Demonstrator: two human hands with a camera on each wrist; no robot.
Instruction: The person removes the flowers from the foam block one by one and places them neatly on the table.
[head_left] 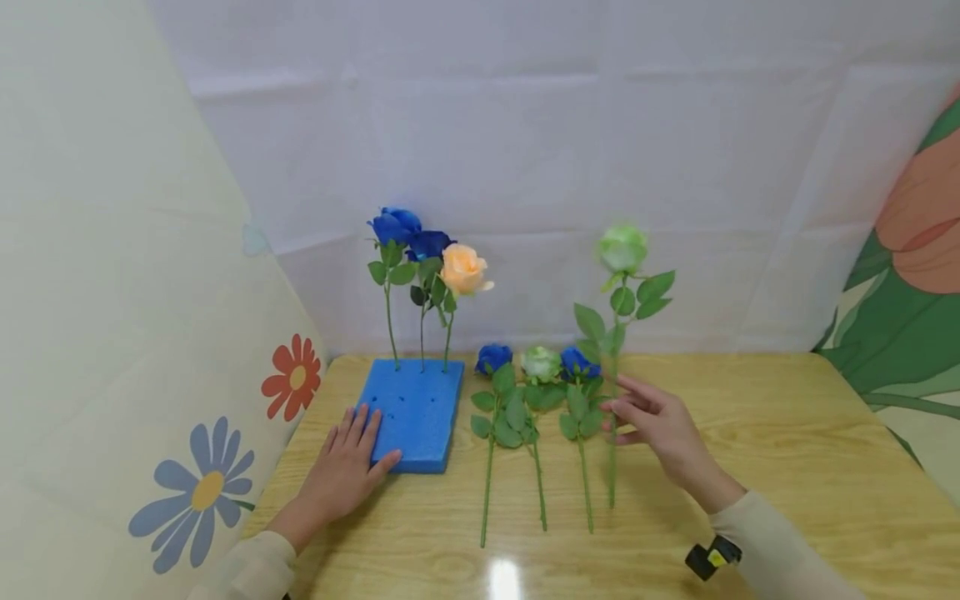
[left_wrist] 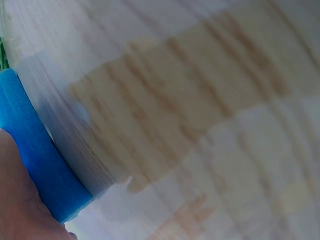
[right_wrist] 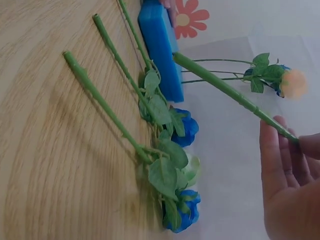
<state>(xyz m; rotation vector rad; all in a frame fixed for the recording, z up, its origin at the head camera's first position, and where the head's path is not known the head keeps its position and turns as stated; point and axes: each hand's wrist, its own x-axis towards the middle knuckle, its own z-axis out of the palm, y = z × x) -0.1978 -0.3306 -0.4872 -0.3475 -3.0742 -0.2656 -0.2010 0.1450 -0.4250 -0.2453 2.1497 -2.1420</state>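
Upright in my right hand point(head_left: 671, 442) is a pale green rose point(head_left: 622, 250), its stem pinched between thumb and fingers. The lower stem point(right_wrist: 220, 82) points down past the hand in the right wrist view. My left hand point(head_left: 341, 475) lies with straight fingers over the near left corner of a blue foam block point(head_left: 420, 437). Along the block's far edge stand two blue roses point(head_left: 394, 227) and a peach rose point(head_left: 463, 270). The block's top shows several small holes. In the left wrist view only part of the left hand point(left_wrist: 17, 195) and the block's side show.
Between the block and my right hand, a blue rose point(head_left: 494, 358), a light green rose point(head_left: 540, 364) and another blue rose point(head_left: 580, 363) lie on the wooden table point(head_left: 787, 467), stems toward me. A white cloth point(head_left: 525, 150) hangs behind; flower-patterned cloth point(head_left: 150, 333) borders the left.
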